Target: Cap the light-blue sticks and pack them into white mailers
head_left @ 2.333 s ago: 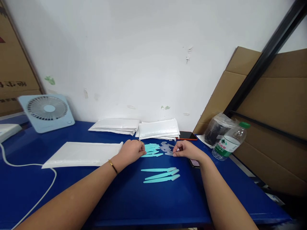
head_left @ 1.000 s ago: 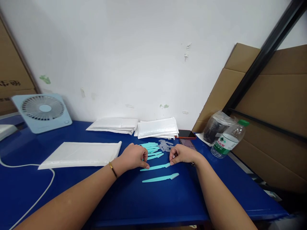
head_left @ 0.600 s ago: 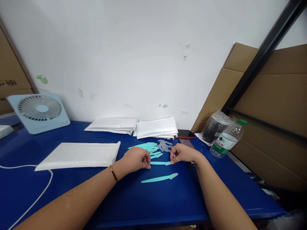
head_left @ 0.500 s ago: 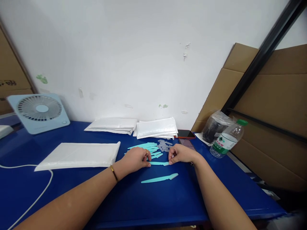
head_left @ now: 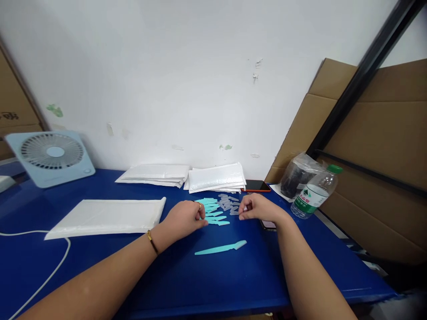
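My left hand is closed, thumb and fingers pinched at the handle end of a turquoise eyebrow razor. That razor lies at the near edge of a pile of similar razors, partly hidden by my fingers. My right hand hovers just right of a heap of small clear plastic caps. Its thumb and fingertips are drawn together; anything between them is too small to make out. Closer to me, a single turquoise razor lies apart on the blue table.
A white padded envelope lies left, with white packet stacks along the wall. Phones, a water bottle and a bagged dark item are right. A blue fan and white cable are left.
My hands have parted. The razor that spanned them now lies by the pile at my left fingers, while my right hand has moved up and right, off its tip.
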Action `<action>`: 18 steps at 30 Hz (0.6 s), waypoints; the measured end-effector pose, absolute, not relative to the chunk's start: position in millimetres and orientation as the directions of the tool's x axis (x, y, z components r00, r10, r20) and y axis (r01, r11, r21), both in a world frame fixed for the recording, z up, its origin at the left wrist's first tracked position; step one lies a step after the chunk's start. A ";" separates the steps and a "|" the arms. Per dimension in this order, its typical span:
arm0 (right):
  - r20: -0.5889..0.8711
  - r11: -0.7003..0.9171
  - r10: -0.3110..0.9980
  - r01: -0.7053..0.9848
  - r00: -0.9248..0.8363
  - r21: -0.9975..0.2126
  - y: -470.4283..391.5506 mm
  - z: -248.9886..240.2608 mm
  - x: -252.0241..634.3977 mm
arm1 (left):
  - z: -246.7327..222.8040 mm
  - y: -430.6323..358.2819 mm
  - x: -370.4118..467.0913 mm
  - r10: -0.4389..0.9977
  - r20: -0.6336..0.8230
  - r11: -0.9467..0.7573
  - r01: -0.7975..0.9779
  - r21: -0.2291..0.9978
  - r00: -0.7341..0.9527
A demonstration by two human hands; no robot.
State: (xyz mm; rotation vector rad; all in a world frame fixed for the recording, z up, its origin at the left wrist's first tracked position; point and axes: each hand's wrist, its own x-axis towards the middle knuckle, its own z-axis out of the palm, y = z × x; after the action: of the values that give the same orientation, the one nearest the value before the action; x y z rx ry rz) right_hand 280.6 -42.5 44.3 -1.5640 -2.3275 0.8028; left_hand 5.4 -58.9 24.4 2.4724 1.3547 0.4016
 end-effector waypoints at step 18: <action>-0.303 0.137 0.908 0.889 -0.289 -0.438 -39.1 33.1 289.9 | 25.2 -64.7 6.2 0.807 -0.072 -0.509 0.753 0.418 0.586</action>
State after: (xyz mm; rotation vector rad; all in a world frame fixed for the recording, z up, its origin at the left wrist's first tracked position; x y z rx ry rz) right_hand 289.9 -39.1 33.1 -1.8512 -2.3423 0.8585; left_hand 6.2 -64.7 25.2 2.4123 1.2541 0.1837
